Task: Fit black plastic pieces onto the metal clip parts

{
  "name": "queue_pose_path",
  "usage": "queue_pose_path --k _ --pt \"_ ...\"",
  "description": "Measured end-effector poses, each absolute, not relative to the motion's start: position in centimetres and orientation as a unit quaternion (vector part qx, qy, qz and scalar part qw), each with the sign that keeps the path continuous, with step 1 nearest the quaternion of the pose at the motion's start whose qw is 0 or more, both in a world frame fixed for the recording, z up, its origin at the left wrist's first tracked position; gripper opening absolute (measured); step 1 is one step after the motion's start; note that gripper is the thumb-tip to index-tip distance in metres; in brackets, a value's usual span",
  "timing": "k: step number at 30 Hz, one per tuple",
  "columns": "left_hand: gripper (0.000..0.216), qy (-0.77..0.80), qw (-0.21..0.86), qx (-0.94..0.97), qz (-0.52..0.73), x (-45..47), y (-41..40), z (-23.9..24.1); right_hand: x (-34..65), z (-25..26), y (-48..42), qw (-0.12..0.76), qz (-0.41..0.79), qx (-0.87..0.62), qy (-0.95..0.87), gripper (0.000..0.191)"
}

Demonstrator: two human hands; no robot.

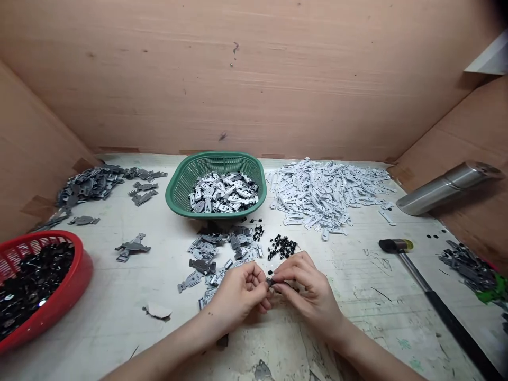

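Observation:
My left hand (pixel 245 291) and my right hand (pixel 307 286) meet at the middle of the table. Between their fingertips they pinch a small dark grey plastic piece (pixel 271 282), mostly hidden by the fingers. Just beyond the hands lies a cluster of small black round parts (pixel 282 246). Loose grey plastic clips (pixel 204 266) are scattered beyond and to the left of my left hand. A green basket (pixel 170 197) behind them holds many white and grey pieces.
White plastic strips (pixel 325 190) form a wide pile at the back right. A red basket (pixel 81 275) of glossy black parts stands at left, near a grey clip heap (pixel 91 185). On the right are a mallet (pixel 428 296) and a leaning metal cylinder (pixel 446 188).

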State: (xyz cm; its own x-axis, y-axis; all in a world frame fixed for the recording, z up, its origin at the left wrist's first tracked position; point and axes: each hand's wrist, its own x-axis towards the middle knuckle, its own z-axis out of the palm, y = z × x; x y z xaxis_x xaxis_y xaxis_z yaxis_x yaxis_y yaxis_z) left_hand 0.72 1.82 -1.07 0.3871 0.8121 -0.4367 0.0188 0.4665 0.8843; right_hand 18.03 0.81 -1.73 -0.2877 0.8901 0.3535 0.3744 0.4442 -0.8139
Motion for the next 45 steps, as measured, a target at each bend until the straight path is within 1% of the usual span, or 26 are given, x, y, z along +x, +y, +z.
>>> queue_pose_path --k 3,7,11,16,19,21,24,26,30,37,42,45 --pt "0.014 0.47 0.727 0.403 0.297 0.8 1.9 -1.1 17.9 -1.6 0.3 0.411 0.268 -0.449 -0.747 0.009" --pt "0.008 0.47 0.748 0.376 0.281 0.8 2.0 -1.0 17.9 -1.5 0.0 0.396 0.235 -0.445 -0.768 0.012" --pt "0.005 0.474 0.753 0.362 0.276 0.8 1.8 -1.2 17.8 -1.7 0.0 0.394 0.237 -0.433 -0.775 0.016" --pt "0.007 0.485 0.75 0.354 0.278 0.8 1.6 -0.8 17.5 -1.5 -0.1 0.399 0.255 -0.438 -0.765 0.013" --pt "0.012 0.502 0.741 0.351 0.273 0.9 1.6 -0.4 17.2 -1.3 -0.4 0.391 0.283 -0.457 -0.747 0.01" --pt "0.013 0.504 0.736 0.362 0.271 1.0 1.6 -0.3 17.1 -1.1 -0.5 0.383 0.331 -0.478 -0.718 0.008" --pt "0.015 0.506 0.727 0.379 0.267 1.0 1.5 -0.5 17.1 -1.0 -0.4 0.37 0.404 -0.498 -0.673 0.01" --pt "0.014 0.508 0.724 0.378 0.272 1.0 1.4 -0.8 17.2 -1.0 -0.3 0.356 0.414 -0.497 -0.674 0.011" --pt "0.01 0.495 0.734 0.363 0.29 0.9 1.3 -1.0 17.5 -1.2 -0.3 0.339 0.366 -0.489 -0.715 0.01" --pt "0.007 0.502 0.724 0.369 0.297 0.9 1.2 -0.3 17.7 -1.2 -0.4 0.344 0.248 -0.452 -0.785 0.009" --pt "0.007 0.497 0.73 0.361 0.302 0.8 1.2 -0.1 17.6 -1.1 -0.4 0.326 0.275 -0.453 -0.783 0.01" --pt "0.008 0.492 0.734 0.352 0.309 0.8 1.3 -0.2 17.4 -1.2 -0.4 0.33 0.288 -0.458 -0.774 0.01"
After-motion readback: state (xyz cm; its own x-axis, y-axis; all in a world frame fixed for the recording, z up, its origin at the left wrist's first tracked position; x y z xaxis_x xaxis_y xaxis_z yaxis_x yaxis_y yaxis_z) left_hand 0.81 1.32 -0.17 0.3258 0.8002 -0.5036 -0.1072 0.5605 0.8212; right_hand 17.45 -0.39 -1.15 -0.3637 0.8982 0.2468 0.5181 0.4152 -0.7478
